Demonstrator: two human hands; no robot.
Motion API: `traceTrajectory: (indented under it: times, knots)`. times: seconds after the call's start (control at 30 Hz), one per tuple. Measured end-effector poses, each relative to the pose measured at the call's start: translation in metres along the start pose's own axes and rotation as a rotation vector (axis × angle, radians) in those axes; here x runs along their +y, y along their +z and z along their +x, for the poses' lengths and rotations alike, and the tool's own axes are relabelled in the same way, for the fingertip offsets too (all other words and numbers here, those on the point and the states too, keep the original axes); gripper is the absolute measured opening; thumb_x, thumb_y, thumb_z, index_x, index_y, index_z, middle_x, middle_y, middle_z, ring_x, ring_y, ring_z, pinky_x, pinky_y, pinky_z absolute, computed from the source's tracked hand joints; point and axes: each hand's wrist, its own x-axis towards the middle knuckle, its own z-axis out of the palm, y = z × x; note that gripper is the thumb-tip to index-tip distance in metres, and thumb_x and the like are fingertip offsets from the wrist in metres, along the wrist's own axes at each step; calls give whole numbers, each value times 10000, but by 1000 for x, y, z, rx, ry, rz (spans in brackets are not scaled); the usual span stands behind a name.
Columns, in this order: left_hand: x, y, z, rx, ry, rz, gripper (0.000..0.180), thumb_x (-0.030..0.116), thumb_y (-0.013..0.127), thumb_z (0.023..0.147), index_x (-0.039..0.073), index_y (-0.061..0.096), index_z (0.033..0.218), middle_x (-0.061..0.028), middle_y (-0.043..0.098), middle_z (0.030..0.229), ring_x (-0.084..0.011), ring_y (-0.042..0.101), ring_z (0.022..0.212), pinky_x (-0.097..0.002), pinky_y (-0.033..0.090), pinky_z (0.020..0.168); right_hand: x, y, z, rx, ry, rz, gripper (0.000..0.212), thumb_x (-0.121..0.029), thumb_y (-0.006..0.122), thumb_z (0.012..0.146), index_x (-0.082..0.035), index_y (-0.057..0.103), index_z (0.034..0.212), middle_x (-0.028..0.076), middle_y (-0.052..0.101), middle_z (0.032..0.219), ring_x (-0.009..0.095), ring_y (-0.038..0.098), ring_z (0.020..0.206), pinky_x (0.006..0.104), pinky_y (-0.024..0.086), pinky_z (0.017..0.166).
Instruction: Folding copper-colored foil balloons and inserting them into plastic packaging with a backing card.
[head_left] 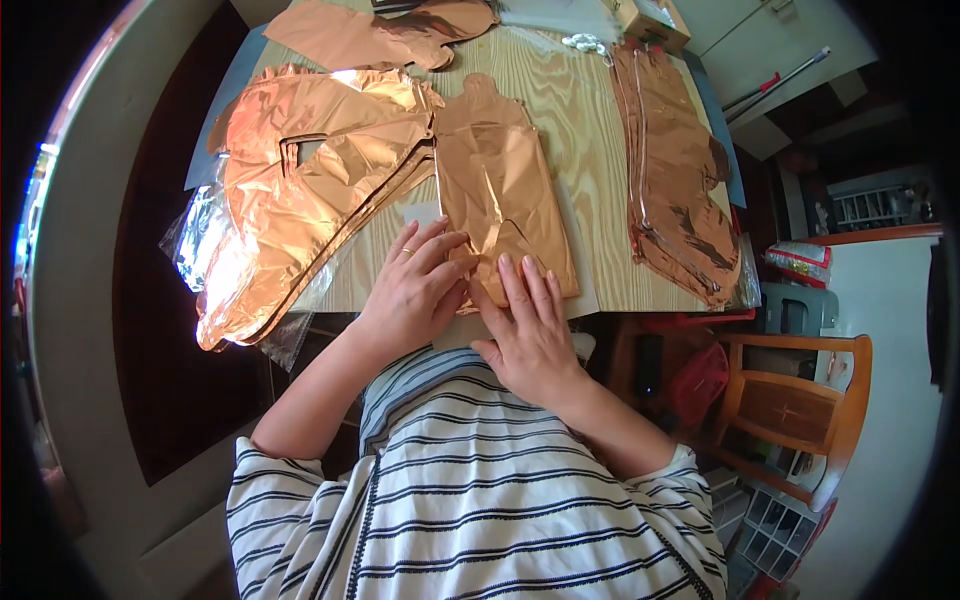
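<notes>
In front of me a flat, copper-coloured foil balloon point(492, 165), folded into a long panel with a rounded tab at its far end, lies on a pale sheet at the table's near edge. My left hand point(420, 285) is at its lower left edge, fingers bent, with index finger and thumb closed on the foil; the thumb tip is partly hidden. Across the lower part of the balloon, my right hand point(530, 330) rests palm down with its fingers stretched and slightly apart. Both hands' fingertips nearly meet near the left edge.
Shiny copper foil balloons point(330, 170) lie stacked at left, hanging over the near edge. Another stack point(670, 180) lies at right, with more foil point(380, 35) at the back. A cardboard box point(650, 22) stands far right on the wood-grain table point(585, 150); a wooden chair point(800, 400) is beyond.
</notes>
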Motion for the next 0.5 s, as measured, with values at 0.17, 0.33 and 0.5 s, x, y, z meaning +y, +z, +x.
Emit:
traceTrajectory:
  times: [0.17,0.33,0.5]
  knots:
    - [-3,-2,1,0,-13,-19,344,130,702,891,110,683,1234,-114,617,1337,-363,509,1363,-577,334,1166,2,10,-6,-81,31,-38,776,-477,686,899,-237,402,1579,249,190,1663,496,195,1512,641,163,1209]
    - [-21,-9,15,51,-27,27,302,111,702,894,81,697,1194,-121,645,1298,-353,527,1349,-566,337,1157,1,10,-6,-97,33,-44,826,-504,722,862,-279,385,1581,250,203,1652,514,167,1512,691,140,1199]
    - [-16,-19,31,-34,184,28,368,152,692,919,68,670,1277,-153,621,1350,-354,504,1379,-551,311,1191,-1,9,-5,-147,62,-34,826,-498,748,845,-312,397,1569,263,188,1648,524,137,1516,716,113,1192]
